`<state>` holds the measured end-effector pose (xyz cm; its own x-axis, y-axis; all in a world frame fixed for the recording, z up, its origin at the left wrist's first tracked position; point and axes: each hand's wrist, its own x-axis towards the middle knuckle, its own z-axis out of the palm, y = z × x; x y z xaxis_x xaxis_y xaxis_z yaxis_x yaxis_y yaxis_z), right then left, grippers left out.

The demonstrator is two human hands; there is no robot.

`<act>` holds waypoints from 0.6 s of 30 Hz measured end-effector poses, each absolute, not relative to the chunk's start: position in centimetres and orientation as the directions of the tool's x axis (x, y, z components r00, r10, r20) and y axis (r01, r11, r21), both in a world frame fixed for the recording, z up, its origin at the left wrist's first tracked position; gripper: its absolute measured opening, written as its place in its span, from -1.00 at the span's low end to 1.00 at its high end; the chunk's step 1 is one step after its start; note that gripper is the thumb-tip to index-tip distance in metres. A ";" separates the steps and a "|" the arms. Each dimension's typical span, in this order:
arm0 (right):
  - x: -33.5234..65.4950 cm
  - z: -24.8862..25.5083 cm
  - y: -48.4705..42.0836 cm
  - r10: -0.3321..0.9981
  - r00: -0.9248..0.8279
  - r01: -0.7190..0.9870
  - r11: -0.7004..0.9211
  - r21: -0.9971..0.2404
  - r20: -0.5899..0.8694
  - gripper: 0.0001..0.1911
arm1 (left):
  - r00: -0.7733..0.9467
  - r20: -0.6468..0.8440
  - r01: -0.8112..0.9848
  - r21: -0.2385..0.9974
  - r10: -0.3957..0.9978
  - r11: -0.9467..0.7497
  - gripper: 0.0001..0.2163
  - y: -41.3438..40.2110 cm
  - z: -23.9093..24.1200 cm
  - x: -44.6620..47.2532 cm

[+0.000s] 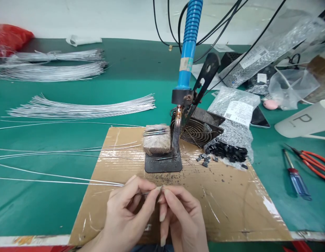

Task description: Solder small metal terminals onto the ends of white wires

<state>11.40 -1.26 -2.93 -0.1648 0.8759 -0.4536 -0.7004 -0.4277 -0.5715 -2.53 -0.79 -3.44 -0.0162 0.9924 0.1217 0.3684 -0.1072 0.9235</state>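
Left hand (133,210) and right hand (182,213) nearly met at their fingertips, thumb and forefinger pinched together on each: the left was clamped on thin white wires (110,183) that trailed leftward over the cardboard sheet (225,210), while whatever the right pinched was too small to tell. Beyond them a blue-handled soldering iron (192,24) pointed down in its stand, beside a wrapped block (157,143) and a black fan (196,129). Farther right lay black connectors (227,151), a screwdriver (298,183) and red-handled pliers (313,162)
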 end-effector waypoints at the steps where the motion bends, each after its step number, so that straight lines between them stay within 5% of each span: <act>1: 11.6 -2.9 -1.2 0.876 -0.170 -0.686 -0.434 -0.584 -0.451 -0.69 | -0.018 0.120 0.378 0.920 0.993 -0.104 -0.90 -0.7 -3.5 -2.5; 9: 18.7 -3.4 -0.4 0.938 0.215 -0.515 -0.129 -0.848 -0.273 -0.73 | 0.006 0.129 0.464 0.878 0.992 -0.117 -0.83 -0.1 -2.2 -2.7; 14: 23.7 -3.8 0.2 0.860 0.465 -0.392 -0.014 -0.920 -0.211 -0.70 | 0.175 0.162 0.685 0.688 0.971 -0.238 -0.87 2.0 -0.3 -5.8; 18: 24.5 -4.6 0.1 0.826 0.521 -0.385 0.002 -0.923 -0.216 -0.66 | 0.130 0.234 0.800 0.550 0.963 -0.242 -0.86 5.0 -0.2 -9.2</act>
